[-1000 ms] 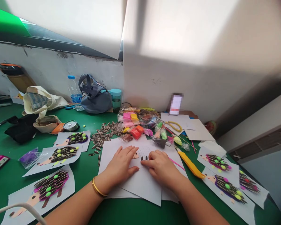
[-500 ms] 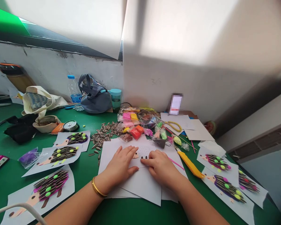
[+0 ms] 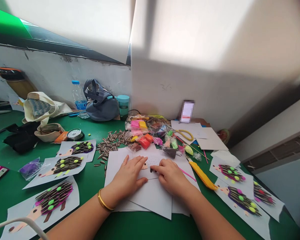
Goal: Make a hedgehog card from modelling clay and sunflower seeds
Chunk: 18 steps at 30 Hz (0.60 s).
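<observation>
My left hand [image 3: 130, 175] lies flat with fingers spread on a white sheet of paper [image 3: 152, 196], a gold bangle on its wrist. On this sheet is a small hedgehog picture [image 3: 145, 165] with a peach-coloured face piece, partly covered by my hands. My right hand [image 3: 172, 175] reaches in from the right, its index finger stretched out and the other fingers curled. That fingertip touches the picture just above a small dark piece [image 3: 151, 170], which looks like clay. Nothing shows in its grasp. More white sheets lie underneath.
Striped sunflower seeds [image 3: 111, 141] are heaped behind the paper, beside bagged coloured clay [image 3: 143, 140]. A yellow utility knife [image 3: 203, 176] and yellow-handled scissors [image 3: 185, 134] lie to the right. Finished seed hedgehogs [image 3: 53, 198] flank both sides. A phone [image 3: 187, 111] leans against the wall.
My right index fingertip has shifted slightly up the sheet, uncovering a dark piece below it. My left hand stays in place.
</observation>
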Available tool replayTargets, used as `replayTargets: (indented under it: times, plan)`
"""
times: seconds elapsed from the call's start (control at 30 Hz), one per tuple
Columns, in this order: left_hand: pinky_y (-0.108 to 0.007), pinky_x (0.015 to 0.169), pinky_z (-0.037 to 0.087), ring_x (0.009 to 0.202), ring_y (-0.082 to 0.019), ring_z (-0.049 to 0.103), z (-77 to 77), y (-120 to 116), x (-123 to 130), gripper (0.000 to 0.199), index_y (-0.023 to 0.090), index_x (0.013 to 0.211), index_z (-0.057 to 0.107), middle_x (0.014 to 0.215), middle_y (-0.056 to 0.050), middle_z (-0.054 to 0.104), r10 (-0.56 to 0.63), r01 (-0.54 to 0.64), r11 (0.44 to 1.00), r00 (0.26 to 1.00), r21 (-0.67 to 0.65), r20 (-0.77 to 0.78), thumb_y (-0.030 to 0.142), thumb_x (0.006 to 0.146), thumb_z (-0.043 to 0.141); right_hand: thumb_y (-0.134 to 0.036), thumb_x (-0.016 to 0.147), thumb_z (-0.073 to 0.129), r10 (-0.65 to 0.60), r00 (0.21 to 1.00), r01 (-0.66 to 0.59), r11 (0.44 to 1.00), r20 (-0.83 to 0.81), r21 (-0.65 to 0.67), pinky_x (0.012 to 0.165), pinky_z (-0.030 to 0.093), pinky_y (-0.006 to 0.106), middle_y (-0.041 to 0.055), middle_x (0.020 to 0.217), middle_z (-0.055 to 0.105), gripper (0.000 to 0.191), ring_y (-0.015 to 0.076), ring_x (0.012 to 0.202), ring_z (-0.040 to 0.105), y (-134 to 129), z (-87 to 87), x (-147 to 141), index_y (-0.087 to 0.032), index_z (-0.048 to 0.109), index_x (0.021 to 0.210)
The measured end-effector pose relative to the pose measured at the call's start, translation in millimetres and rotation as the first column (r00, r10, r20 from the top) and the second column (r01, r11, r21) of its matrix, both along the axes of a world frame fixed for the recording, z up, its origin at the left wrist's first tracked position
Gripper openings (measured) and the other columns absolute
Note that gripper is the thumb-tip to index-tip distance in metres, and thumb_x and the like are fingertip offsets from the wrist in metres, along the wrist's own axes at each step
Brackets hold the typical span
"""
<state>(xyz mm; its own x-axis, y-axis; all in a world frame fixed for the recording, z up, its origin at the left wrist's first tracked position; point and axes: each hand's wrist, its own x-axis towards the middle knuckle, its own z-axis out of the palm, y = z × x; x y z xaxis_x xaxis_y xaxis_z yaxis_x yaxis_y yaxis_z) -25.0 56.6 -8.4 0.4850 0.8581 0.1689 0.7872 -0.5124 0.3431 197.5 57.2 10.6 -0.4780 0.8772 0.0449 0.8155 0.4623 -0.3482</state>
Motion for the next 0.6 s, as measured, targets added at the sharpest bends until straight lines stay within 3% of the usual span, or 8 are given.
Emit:
replayTargets:
  times: [0.2,0.33,0.6]
  plan:
    - [-0.060,0.117,0.018,0.136,-0.029,0.044,0.4,-1,0,0.074,0.026,0.147,0.034,0.145,-0.012,0.050,-0.003,0.003,1.000,1.000,0.008,0.006,0.030,0.082,0.069,-0.004,0.082,0.051,-0.099,0.995,0.100,0.993,-0.025,0.055,0.085,0.040,0.034,0.0065,0.098,0.061,0.050,0.0214,0.095,0.052,7,-1.6,11,-0.029,0.069,0.121]
    - [-0.059,0.118,0.018,0.136,-0.029,0.044,0.1,0,-1,0.075,0.025,0.147,0.034,0.145,-0.012,0.050,-0.005,0.004,1.000,1.000,0.002,0.004,0.030,0.082,0.069,-0.008,0.084,0.053,-0.081,0.996,0.080,0.997,0.039,0.017,0.086,0.040,0.036,0.0056,0.096,0.062,0.043,0.0215,0.093,0.053,7,0.7,12,-0.033,0.074,0.113]
    - [-0.058,0.118,0.020,0.137,-0.029,0.043,1.0,1,-1,0.075,0.025,0.148,0.034,0.146,-0.013,0.050,-0.001,0.001,1.000,1.000,-0.007,0.004,0.032,0.082,0.069,-0.008,0.085,0.053,-0.087,0.994,0.086,0.996,0.059,0.017,0.087,0.038,0.035,0.0053,0.100,0.063,0.044,0.0215,0.096,0.053,5,4.3,9,-0.034,0.072,0.115]
